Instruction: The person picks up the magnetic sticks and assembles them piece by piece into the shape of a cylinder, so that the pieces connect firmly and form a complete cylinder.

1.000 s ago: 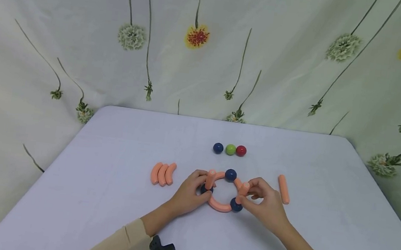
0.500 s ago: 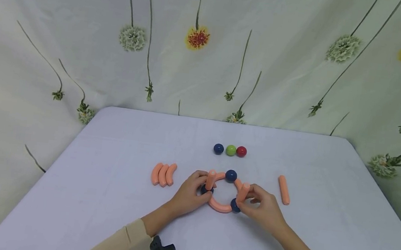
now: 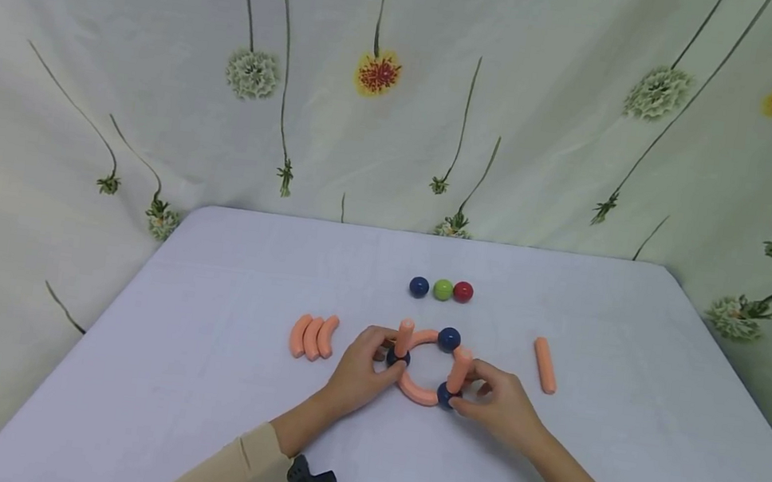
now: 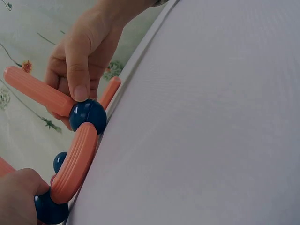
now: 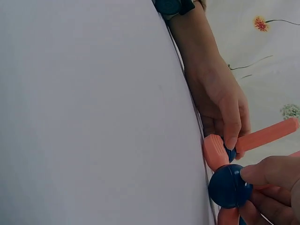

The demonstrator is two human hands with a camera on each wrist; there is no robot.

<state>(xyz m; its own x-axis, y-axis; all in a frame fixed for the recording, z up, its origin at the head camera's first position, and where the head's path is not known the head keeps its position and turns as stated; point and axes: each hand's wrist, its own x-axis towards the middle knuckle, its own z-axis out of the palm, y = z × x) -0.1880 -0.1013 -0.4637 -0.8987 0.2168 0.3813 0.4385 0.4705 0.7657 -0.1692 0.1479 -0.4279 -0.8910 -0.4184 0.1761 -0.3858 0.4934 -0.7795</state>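
A ring of curved orange bars (image 3: 418, 394) joined by dark blue balls lies on the table in the head view. My left hand (image 3: 357, 370) pinches the ring's left ball (image 3: 397, 359), which bears an upright orange stick (image 3: 405, 335). On the other side, my right hand (image 3: 506, 407) holds the front right ball (image 3: 445, 395), its thumb low against the ball. A second orange stick (image 3: 460, 369) rises from that ball, leaning slightly, and hides part of the ring's right bar. The third ball (image 3: 449, 339) sits untouched at the back. Thumbs press both held balls in the wrist views.
Behind the ring, a blue ball (image 3: 419, 287), a green ball (image 3: 443, 289) and a red ball (image 3: 462, 291) stand in a row. Three curved orange bars (image 3: 312, 337) lie to the left, and a straight orange stick (image 3: 545, 365) lies to the right. A flowered cloth (image 3: 553, 117) hangs behind the table.
My right hand has slid down from the stick to the ball beneath it. The ring has shifted and turned slightly, its front right ball moving left. The left stick now stands straighter.
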